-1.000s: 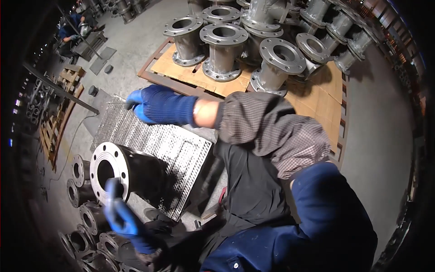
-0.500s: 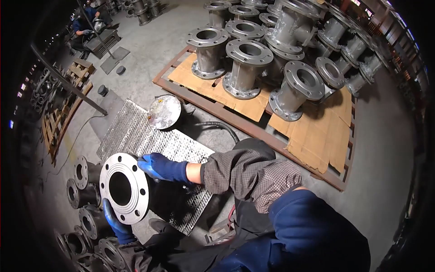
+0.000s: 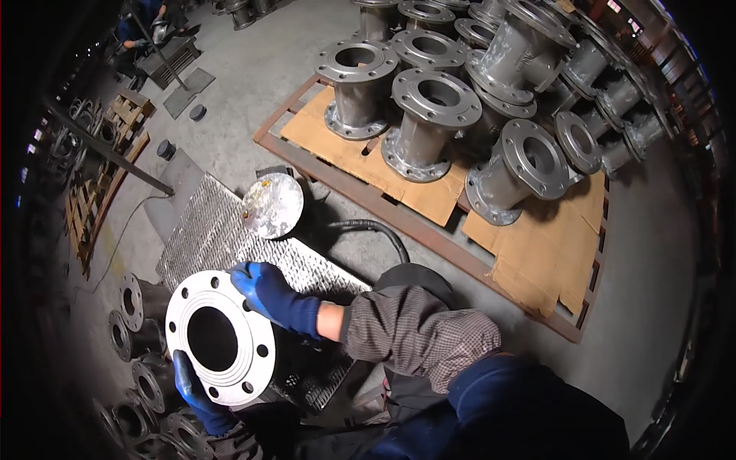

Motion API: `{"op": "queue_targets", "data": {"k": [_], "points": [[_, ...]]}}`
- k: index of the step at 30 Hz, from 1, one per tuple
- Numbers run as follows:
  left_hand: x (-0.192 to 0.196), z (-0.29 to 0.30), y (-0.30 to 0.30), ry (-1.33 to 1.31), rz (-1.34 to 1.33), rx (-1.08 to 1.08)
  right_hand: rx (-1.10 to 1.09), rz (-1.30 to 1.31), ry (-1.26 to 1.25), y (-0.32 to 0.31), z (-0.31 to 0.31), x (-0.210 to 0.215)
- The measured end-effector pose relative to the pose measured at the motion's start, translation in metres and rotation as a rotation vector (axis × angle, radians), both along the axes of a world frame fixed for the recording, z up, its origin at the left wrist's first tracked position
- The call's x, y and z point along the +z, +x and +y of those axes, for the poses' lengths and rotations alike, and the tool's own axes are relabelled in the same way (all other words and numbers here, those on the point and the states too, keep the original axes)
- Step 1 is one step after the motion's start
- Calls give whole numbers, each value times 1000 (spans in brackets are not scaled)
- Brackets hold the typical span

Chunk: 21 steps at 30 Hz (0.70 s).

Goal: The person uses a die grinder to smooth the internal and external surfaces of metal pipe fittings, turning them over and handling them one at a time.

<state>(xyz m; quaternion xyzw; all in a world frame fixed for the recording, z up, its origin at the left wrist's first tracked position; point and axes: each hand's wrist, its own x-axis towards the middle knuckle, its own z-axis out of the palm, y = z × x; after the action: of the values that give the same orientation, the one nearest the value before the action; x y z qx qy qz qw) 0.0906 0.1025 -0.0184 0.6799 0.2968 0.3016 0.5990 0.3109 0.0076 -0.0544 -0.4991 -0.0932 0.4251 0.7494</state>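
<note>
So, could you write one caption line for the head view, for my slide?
Two blue-gloved hands, left hand and right hand, grip a round grey metal flange above a perforated steel plate.

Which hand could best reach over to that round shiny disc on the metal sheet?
Probably the right hand: it rests on the flange's upper rim, nearer the disc. The left hand grips the flange's lower edge, farther away.

I can't see most of my left hand (image 3: 198,392) — its palm sits behind the white flange (image 3: 221,337). The flange body below its face is lost in shadow. Dark pipe fittings (image 3: 134,360) on the floor's left edge blur out, uncountable.
</note>
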Motion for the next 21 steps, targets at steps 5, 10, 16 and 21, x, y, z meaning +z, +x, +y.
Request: {"op": "queue_targets", "data": {"k": [5,10,16,21], "points": [[31,-13,92,0,-85,-162,-146,-313,39,71,-29,17],[84,-20,224,-119,7,-186,-626,-646,124,170,-88,69],[173,-58,433,1151,-171,-713,-1240,-1338,-567,266,-165,66],[232,-120,574,761,154,-807,-1405,-1349,-677,292,-192,81]]}}
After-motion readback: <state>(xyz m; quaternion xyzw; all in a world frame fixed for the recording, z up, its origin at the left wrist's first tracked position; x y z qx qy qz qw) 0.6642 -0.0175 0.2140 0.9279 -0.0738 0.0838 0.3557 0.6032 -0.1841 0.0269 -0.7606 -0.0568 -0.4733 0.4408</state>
